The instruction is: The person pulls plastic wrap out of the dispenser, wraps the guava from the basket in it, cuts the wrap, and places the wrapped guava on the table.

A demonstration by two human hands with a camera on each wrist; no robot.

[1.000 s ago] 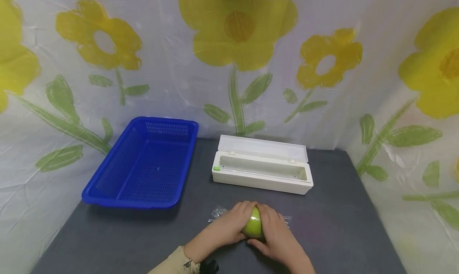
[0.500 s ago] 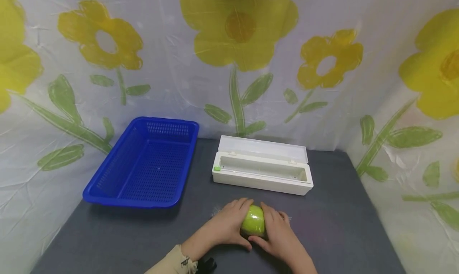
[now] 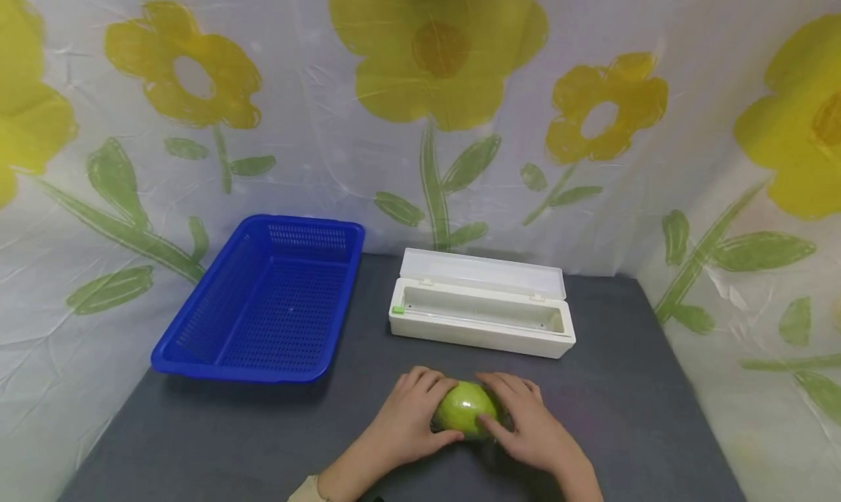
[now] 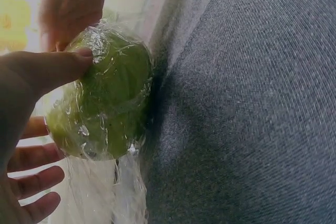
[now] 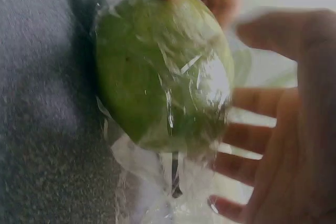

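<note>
Sleeve cloth, cream in color, pokes in at the front on the left arm. Past it, the left hand and the right hand have just moved a bit wider apart. Now more of the green fruit peeps out between them. To me that means the clear cling film is mostly round it, but a loose, crinkly end hangs off, so the wrapping does not look all neat.

The left hand has bent fingers and its thumb on the wrapped skin, so it holds the fruit from its own side. The right hand is looser: its fingers are long and spread beside the fruit, and its thumb seems to stand just off it. The fruit is low over the gray tablecloth; I can't tell if it rests there.

Behind it is a long white cling film box, its lid tipped back, with a little green slider. Off to the left is a blue plastic basket full of small holes. Last comes a white curtain with big yellow flowers.
</note>
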